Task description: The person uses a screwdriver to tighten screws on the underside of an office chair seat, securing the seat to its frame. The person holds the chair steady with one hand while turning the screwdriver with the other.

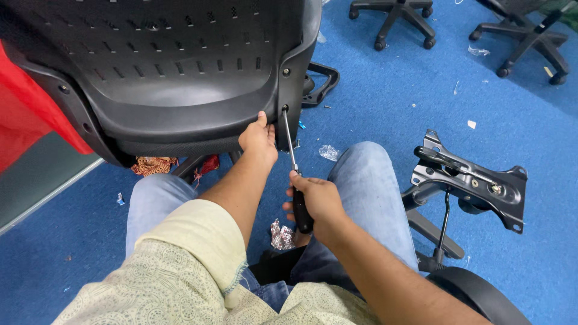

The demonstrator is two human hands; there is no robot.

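Observation:
A black plastic chair back (168, 66) with rows of slots fills the upper left. My left hand (259, 139) grips its lower right edge, just beside a screw hole. My right hand (318, 203) is closed around the black handle of a screwdriver (293, 161). The metal shaft runs up and its tip sits in that screw hole in the chair back's right bracket (291, 78). Both forearms reach forward over my knees in blue jeans (367, 180).
A black metal seat mechanism plate (469, 180) on a star base stands at the right on the blue carpet (397, 96). Two wheeled chair bases (394, 18) lie at the top right. Red fabric (24, 114) is at the left. Foil wrappers (281, 236) and scraps litter the floor.

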